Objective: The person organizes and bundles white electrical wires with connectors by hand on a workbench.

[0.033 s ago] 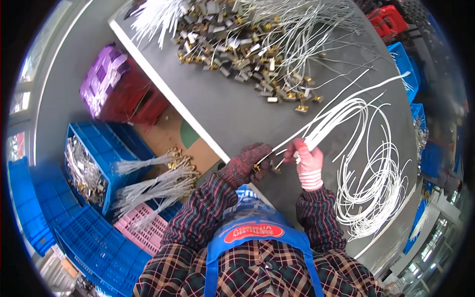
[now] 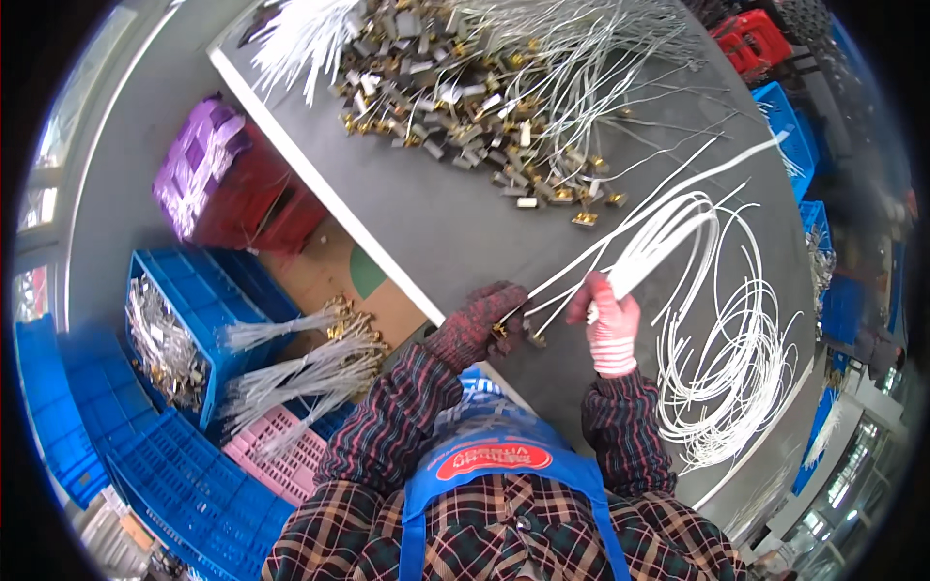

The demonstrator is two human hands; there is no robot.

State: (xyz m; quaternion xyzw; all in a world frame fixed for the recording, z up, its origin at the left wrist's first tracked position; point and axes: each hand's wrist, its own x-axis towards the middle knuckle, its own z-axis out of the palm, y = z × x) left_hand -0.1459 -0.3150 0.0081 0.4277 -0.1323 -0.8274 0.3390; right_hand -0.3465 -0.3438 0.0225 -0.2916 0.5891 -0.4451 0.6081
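White wires [image 2: 643, 258] loop over the bench [image 2: 407, 208], their bundle held in the fingers of the right hand [image 2: 612, 327]; the left hand [image 2: 473, 327] (dark-gloved) has its fingers curled around a brass-tipped wire [image 2: 500, 330].

matt tabletop [image 2: 417, 213], smooth plastic-looking wires [image 2: 641, 259], shiny metal parts [image 2: 584, 220], knitted cloth gloves [image 2: 472, 327]

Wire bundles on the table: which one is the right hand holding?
The white bundle looping down the right of the table: its strands run into the right hand. The far-left bundle and silvery tangle lie untouched.
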